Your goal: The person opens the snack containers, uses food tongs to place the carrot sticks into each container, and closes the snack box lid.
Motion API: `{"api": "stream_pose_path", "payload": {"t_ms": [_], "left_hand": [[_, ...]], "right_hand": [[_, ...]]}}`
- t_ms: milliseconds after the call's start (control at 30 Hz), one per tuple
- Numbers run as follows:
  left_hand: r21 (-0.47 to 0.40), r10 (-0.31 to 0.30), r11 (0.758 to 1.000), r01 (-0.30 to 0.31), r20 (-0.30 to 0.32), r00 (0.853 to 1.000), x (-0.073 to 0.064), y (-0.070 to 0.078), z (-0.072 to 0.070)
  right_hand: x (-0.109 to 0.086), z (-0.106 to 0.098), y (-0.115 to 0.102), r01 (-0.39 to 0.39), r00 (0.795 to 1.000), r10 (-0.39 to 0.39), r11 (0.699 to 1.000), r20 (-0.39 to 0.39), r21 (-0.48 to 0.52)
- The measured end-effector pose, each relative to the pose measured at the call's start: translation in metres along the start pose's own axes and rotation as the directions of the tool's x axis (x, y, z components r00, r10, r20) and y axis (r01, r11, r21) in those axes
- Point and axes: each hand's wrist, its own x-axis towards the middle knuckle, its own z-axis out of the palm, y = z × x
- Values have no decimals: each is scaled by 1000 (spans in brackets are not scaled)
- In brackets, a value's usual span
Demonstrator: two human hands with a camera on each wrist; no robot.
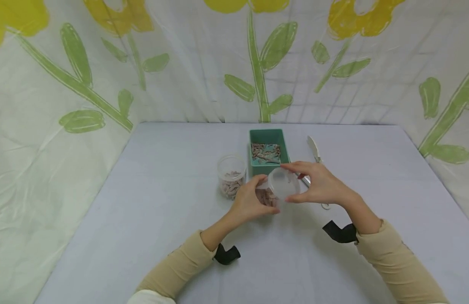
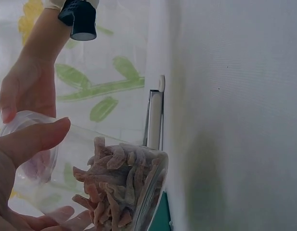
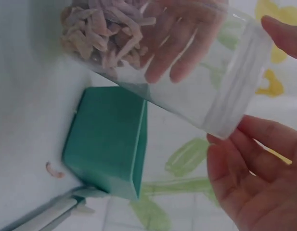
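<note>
A clear jar [image 3: 182, 98] with brownish-pink strips [image 2: 117, 187] at its bottom is tilted above the table, its mouth toward the right. My left hand [image 1: 249, 200] grips its side, thumb and fingers round the wall. My right hand [image 1: 322, 183] pinches the translucent lid [image 1: 283, 184] by its rim, between the thumb and fingers, at the jar's mouth. Whether the lid is tight cannot be seen. Left of the hands stands another clear jar [image 1: 232, 168], upright, with similar strips inside.
Behind the hands is a green box [image 1: 268, 169] holding strips and a bluish patch. A pale-bladed tool [image 1: 313, 148] lies right of it; a metal tool [image 1: 306, 180] is partly hidden by my right hand. One loose strip [image 3: 54, 170] lies beside the box.
</note>
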Motion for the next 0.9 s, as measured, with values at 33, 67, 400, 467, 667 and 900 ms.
{"api": "stream_pose_path", "payload": {"t_ms": [33,67,400,467,667,900], "left_hand": [[-3,-3,1000,3,-3,1000,1,0,0],[-5,-5,1000,5,-7,1000,1,0,0],[-87,-28,996,24,-53,998,11,-3,7],[-142,-15,990,6,-59,998,14,-5,10],[-276,-27,961,15,-39,999,21,-7,18],[-281,-96,957,76,-58,994,29,-7,25]], "right_hand": [[0,1,1,7,1000,-7,1000,-26,1],[1,3,2,13,999,-13,1000,-51,6],[10,11,5,-117,991,127,979,-48,167],[12,13,7,-157,986,166,968,-31,195],[15,20,10,-220,965,246,949,-93,227],[19,28,8,-274,930,314,939,-192,208]]}}
